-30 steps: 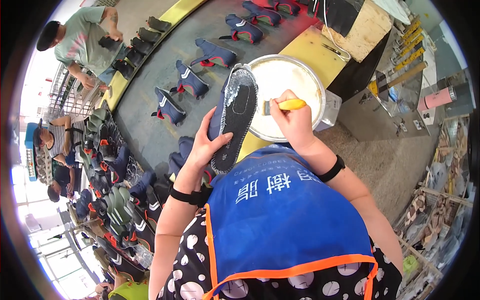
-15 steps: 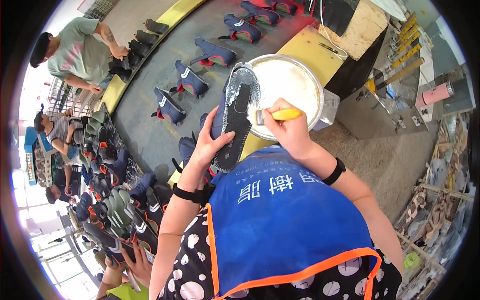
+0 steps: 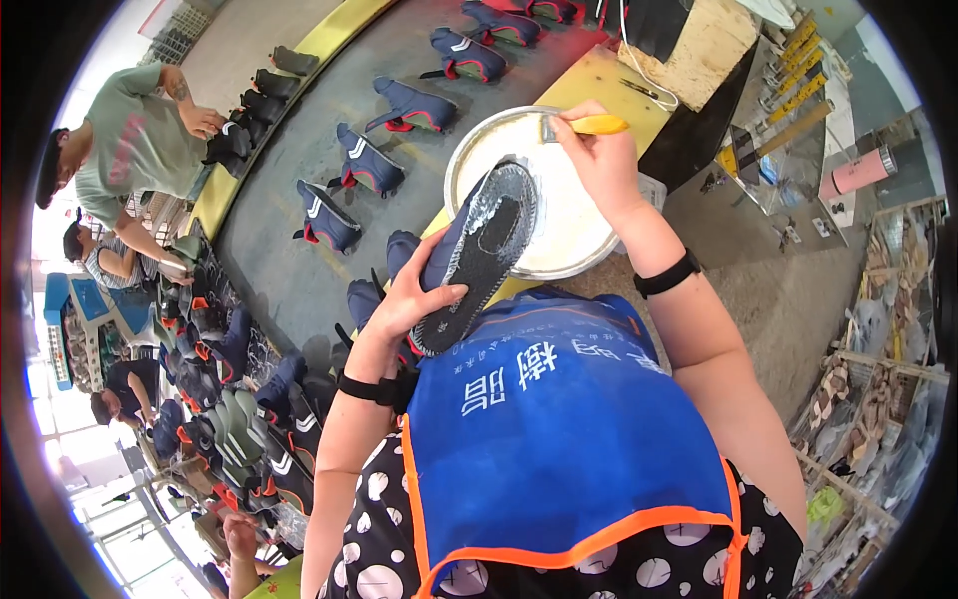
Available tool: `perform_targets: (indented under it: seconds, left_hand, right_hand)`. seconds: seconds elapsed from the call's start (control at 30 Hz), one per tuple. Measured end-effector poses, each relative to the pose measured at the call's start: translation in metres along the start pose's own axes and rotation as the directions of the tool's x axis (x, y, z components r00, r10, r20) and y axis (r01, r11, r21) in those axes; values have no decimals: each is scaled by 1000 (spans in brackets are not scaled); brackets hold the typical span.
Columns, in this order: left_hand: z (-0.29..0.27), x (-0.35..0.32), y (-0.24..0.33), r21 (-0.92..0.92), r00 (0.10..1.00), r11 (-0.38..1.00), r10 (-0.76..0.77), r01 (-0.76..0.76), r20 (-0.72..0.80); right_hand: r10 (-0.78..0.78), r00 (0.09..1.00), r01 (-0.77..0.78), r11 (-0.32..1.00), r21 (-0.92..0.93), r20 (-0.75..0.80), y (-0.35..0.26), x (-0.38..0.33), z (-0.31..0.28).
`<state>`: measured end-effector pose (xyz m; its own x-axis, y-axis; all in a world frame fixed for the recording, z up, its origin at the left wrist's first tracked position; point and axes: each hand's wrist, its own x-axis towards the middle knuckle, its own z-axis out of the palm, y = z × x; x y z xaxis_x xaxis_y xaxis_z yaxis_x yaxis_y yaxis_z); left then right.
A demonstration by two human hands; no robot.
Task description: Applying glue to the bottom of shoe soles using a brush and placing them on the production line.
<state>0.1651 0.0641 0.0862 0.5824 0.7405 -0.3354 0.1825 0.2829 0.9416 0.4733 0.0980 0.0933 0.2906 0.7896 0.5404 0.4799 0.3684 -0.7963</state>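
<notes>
My left hand (image 3: 411, 297) grips a navy shoe upper (image 3: 477, 262) with its dark underside turned up. White glue coats the toe half and part of the stitched edge; the heel half is black. The toe reaches over the left side of a round metal basin (image 3: 559, 274) that holds white glue (image 3: 564, 215). In my right hand (image 3: 601, 160) is a brush (image 3: 597, 125) with a yellow handle, its bristle end at the basin's far right rim. The brush and the shoe upper are apart.
Several navy shoe uppers (image 3: 369, 160) with red trim stand on the grey conveyor (image 3: 269, 195) to the left. More shoes heap at the lower left (image 3: 235, 419). A person (image 3: 140, 135) handles black shoes across the belt. A pink bottle (image 3: 860, 172) lies at the right.
My right hand has carried the brush from the shoe's edge up and right to the basin's far rim. The shoe has tilted, its toe swinging right. The co-worker across the belt has reached out.
</notes>
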Motion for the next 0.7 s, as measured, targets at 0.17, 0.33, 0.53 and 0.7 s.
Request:
perform_targets:
  seconds: [0.17,0.33,0.53,0.7]
  left_hand:
    - [1,-2,-10,-4,989,996,89,-90,-116]
    - [6,-18,13,834,733,552,564,9,-381]
    - [-24,-46,4,975,447,59,882,213,-151]
    - [-36,-67,-3,922,340,140,901,361,-270]
  right_hand:
    - [69,996,-68,997,32,-53,-2,-1,-8]
    - [229,971,-218,966,139,-68,13,-13,-8]
    - [382,923,-378,885,270,42,15,-12,2]
    - [391,914,-405,884,234,104,15,-5,20]
